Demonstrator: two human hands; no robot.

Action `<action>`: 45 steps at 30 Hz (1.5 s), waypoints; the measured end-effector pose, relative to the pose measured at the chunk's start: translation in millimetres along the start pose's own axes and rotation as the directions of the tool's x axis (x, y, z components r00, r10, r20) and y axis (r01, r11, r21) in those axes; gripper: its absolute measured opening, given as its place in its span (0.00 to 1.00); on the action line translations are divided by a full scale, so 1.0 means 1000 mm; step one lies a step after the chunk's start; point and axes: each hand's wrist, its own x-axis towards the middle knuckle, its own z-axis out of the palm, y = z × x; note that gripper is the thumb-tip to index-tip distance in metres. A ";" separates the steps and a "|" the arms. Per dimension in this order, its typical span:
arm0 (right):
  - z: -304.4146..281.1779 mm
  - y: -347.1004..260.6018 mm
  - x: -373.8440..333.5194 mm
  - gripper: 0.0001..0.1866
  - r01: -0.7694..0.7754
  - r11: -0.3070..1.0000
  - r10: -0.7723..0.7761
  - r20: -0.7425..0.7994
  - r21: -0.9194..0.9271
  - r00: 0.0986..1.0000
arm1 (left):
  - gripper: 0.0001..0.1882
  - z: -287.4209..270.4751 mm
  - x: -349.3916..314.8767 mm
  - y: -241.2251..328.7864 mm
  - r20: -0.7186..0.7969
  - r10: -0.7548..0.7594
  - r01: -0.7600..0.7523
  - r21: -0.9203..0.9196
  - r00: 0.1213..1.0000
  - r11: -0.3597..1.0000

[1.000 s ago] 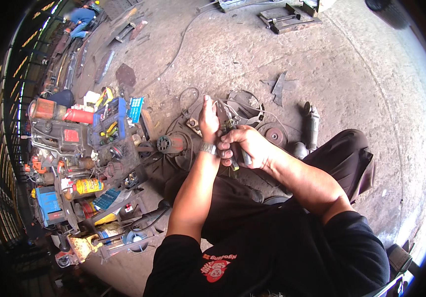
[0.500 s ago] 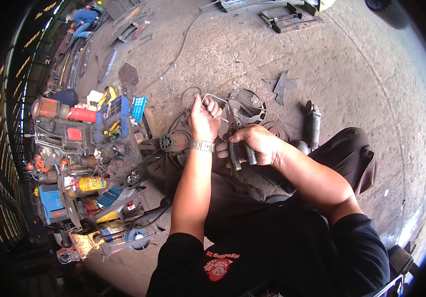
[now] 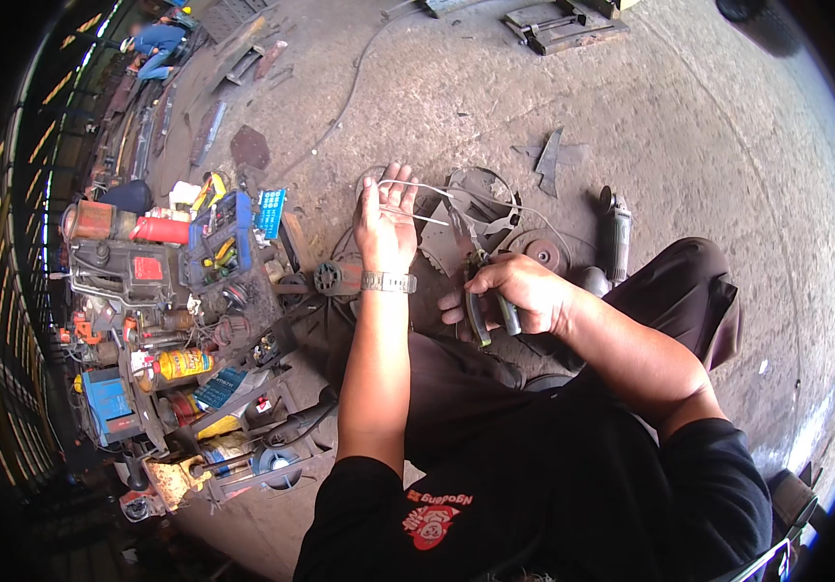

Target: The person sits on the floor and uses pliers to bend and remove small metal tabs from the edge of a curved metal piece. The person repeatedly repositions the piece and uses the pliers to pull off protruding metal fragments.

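Note:
My left hand point(image 3: 388, 228) is turned palm up with its fingers stretched out. A light-coloured bent wire point(image 3: 427, 186) crosses its fingers and palm, and one cut end sticks out to the right. In my right hand point(image 3: 522, 291) is a pair of pliers point(image 3: 461, 233), the handles gripped and the jaws pointing up and away from me, close to the wire. Whether the jaws bite the wire I cannot tell. Beyond the pliers, a thin round metal piece with a torn or cut-out edge point(image 3: 485, 189) lies on the floor. A reddish-brown disc point(image 3: 542, 254) is just right of them.
An angle grinder point(image 3: 616, 238) lies at the right, near my knee. Metal offcuts point(image 3: 549, 163) rest farther off. To the left are a blue toolbox point(image 3: 222, 242), a yellow bottle point(image 3: 183, 363) and many tools. A cable point(image 3: 352, 92) trails across the concrete. Another person point(image 3: 156, 44) crouches far left.
My left hand has opened from curled fingers to a flat palm, the wire lying across it. My right hand with the pliers has shifted slightly right and down.

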 end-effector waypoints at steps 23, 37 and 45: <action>0.018 -0.005 0.025 0.14 0.041 0.998 -0.044 -0.064 -0.048 0.997 | 0.12 0.027 -0.019 0.005 -0.026 0.002 -0.001 0.034 1.000 0.999; 0.012 0.000 0.019 0.17 0.041 0.999 -0.041 -0.004 0.033 0.999 | 0.13 0.030 -0.020 0.004 -0.006 0.017 -0.017 0.046 1.000 0.999; 0.011 0.007 0.021 0.13 0.035 0.999 -0.034 -0.084 0.004 0.996 | 0.12 0.039 -0.027 0.005 0.142 0.107 -0.123 0.113 0.984 0.986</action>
